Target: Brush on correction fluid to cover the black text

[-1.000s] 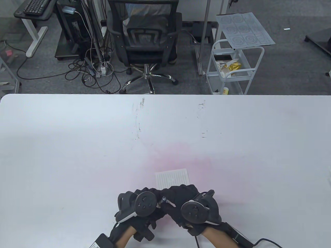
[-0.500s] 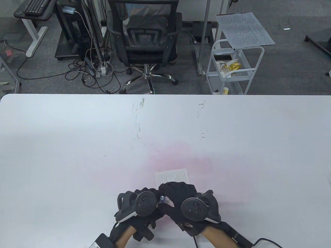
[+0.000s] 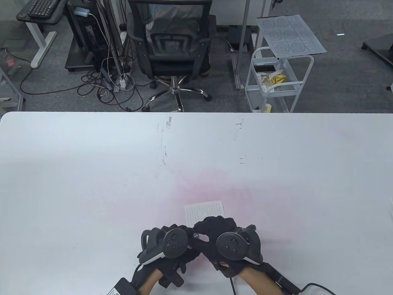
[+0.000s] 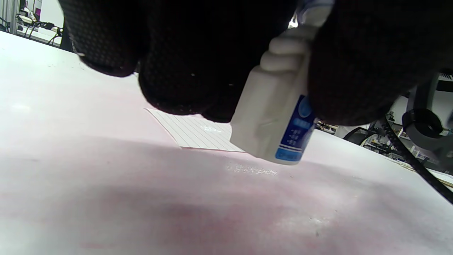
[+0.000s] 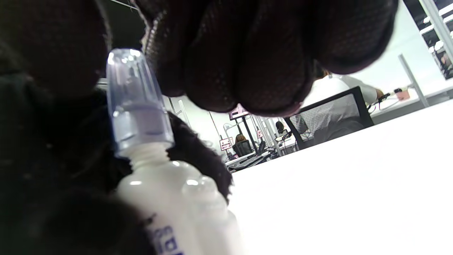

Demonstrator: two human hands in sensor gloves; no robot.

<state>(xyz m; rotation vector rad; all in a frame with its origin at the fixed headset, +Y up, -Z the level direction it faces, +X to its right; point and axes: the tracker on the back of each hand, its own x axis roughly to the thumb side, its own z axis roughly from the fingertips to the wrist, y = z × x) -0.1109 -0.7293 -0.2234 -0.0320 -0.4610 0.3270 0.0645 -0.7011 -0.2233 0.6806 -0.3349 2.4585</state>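
Table view: left hand and right hand meet at the near edge of the white table, both closed around a small correction fluid bottle, only its tip showing between them; compared with half a second ago the right hand's fingers have rolled further over the top, which I read as working the cap loose, so brushing has not begun. Lined paper lies flat just beyond the knuckles; black text is not discernible here. Left wrist view: bottle, white body, blue label, tilted and lifted clear of the table, gripped by the left hand's fingers; contents hidden by opaque walls. Paper lies behind it, with a small glossy patch, possibly fluid; scattered white specks on the table nearby. Right wrist view: translucent bluish cap seated on the bottle neck; right fingers curl just beside it, contact uncertain.
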